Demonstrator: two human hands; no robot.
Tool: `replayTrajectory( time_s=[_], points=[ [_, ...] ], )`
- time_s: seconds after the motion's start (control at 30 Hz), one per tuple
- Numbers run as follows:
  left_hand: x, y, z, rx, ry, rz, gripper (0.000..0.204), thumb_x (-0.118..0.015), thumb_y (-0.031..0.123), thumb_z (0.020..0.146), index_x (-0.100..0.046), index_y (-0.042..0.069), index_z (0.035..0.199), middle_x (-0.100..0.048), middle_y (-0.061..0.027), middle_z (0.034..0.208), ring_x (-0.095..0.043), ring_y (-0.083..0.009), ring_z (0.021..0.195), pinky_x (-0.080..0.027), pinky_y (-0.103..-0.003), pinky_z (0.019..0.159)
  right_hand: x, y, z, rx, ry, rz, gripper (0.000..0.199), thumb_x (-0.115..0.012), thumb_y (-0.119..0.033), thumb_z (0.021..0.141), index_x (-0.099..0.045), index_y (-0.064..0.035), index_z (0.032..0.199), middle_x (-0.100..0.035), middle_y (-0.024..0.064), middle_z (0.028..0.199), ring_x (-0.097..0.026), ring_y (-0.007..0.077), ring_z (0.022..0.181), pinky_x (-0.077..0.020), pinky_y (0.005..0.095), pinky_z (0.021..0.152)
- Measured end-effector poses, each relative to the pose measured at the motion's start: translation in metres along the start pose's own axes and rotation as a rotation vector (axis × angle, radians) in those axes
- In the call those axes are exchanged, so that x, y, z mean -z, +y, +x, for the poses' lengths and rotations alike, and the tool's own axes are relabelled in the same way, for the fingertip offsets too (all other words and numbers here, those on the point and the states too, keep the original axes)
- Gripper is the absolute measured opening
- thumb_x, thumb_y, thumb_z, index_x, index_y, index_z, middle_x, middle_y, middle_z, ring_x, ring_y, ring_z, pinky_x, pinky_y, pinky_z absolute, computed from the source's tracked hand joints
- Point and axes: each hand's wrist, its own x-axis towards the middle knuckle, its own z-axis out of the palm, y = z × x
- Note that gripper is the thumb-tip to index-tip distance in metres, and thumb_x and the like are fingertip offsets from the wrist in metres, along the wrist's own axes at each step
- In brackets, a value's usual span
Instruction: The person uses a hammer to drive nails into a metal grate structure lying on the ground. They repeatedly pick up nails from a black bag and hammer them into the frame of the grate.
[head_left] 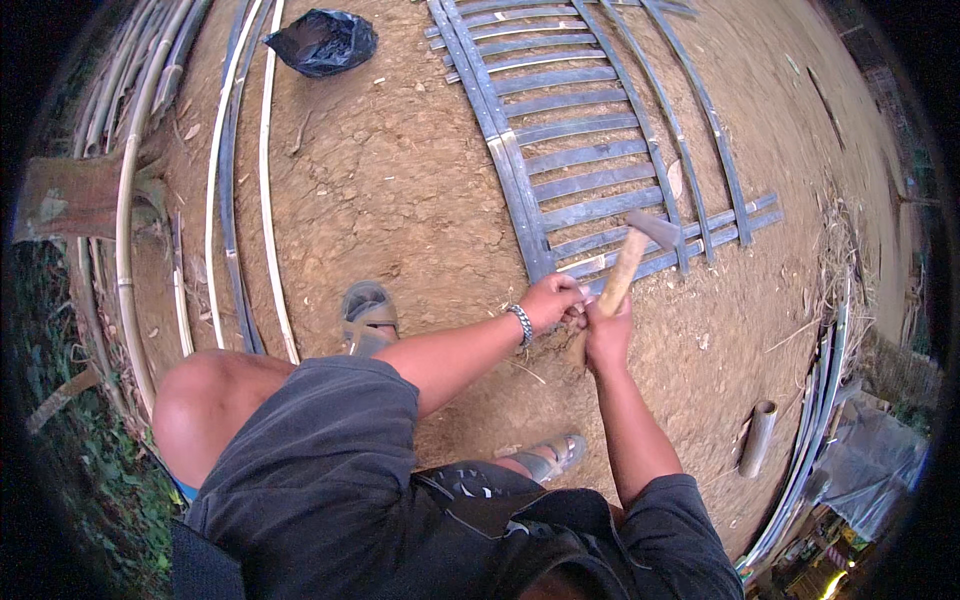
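Observation:
My right hand [606, 332] is wrapped round the pale wooden handle of a hammer [624, 268]. Its grey metal head points up and away from me, and is slightly blurred. Close beside it, my left hand [549, 302], with a chain bracelet at the wrist, has its fingers pinched together against the right hand's fingers. Something small and pale shows between them, too small to name. Just beyond both hands lies the near end of a ladder-like panel of dark bamboo slats [590, 208], flat on the ground.
Long bamboo strips [266, 190] and poles [128, 230] lie to the left, near a tree stump [75, 200]. A black plastic bag [322, 45] sits at the far left. On the right are a short bamboo tube [758, 440], bundled strips [815, 410] and a plastic sheet [875, 460].

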Motion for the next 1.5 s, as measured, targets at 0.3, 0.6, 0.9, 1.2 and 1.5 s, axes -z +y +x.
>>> replayTrajectory(
  time_s=[0.3,0.6,0.9,1.2,1.5],
  points=[
    [-0.021,0.038,-0.019,-0.285,0.200,-0.084,0.018,-0.072,0.012,0.094,-0.074,-0.001,0.106,-0.074,-0.0032,0.093,-0.068,-0.0092,0.078,-0.054,-0.024,0.072,-0.027,-0.029,0.018,-0.261,-0.012,0.574,0.019,-0.061,-0.003,0.097,-0.048,-0.0095,0.110,-0.059,0.0025,0.083,-0.056,0.0100,0.060,-0.0483,0.0251,0.050],
    [0.016,0.057,-0.023,-0.817,0.544,0.673,0.014,-0.070,0.011,0.089,-0.071,-0.001,0.096,-0.068,-0.0138,0.092,-0.069,-0.0263,0.075,-0.054,-0.035,0.072,-0.057,-0.008,0.026,-0.418,-0.140,0.738,0.022,-0.061,-0.004,0.098,-0.047,-0.0118,0.114,-0.058,0.0019,0.086,-0.055,0.0101,0.064,-0.0484,0.0256,0.052],
    [0.107,0.078,0.022,-0.675,0.737,0.910,0.018,-0.071,0.023,0.088,-0.074,0.005,0.093,-0.071,-0.0153,0.090,-0.068,-0.0339,0.085,-0.053,-0.042,0.078,-0.042,-0.008,-0.015,-0.169,-0.110,-0.044,0.041,-0.073,-0.001,0.087,-0.045,-0.0047,0.117,-0.058,0.0054,0.086,-0.056,0.0132,0.058,-0.0492,0.0286,0.051],
    [0.122,0.076,0.052,-0.876,0.817,1.068,0.014,-0.074,0.016,0.086,-0.071,0.003,0.089,-0.067,-0.0145,0.093,-0.066,-0.0341,0.087,-0.053,-0.043,0.077,-0.041,0.015,-0.059,-0.281,-0.265,-0.096,0.050,-0.072,0.002,0.086,-0.043,-0.0026,0.127,-0.058,0.0041,0.085,-0.057,0.0120,0.060,-0.0485,0.0270,0.052],
    [0.127,0.073,0.056,-0.905,0.803,1.107,0.013,-0.073,0.015,0.085,-0.068,0.003,0.086,-0.065,-0.0141,0.088,-0.064,-0.0352,0.082,-0.052,-0.044,0.073,-0.040,0.018,-0.035,-0.143,-0.301,-0.456,0.059,-0.065,-0.008,0.094,-0.036,-0.0032,0.144,-0.062,0.0129,0.094,-0.062,0.0211,0.073,-0.0523,0.0344,0.064]
  ],
)
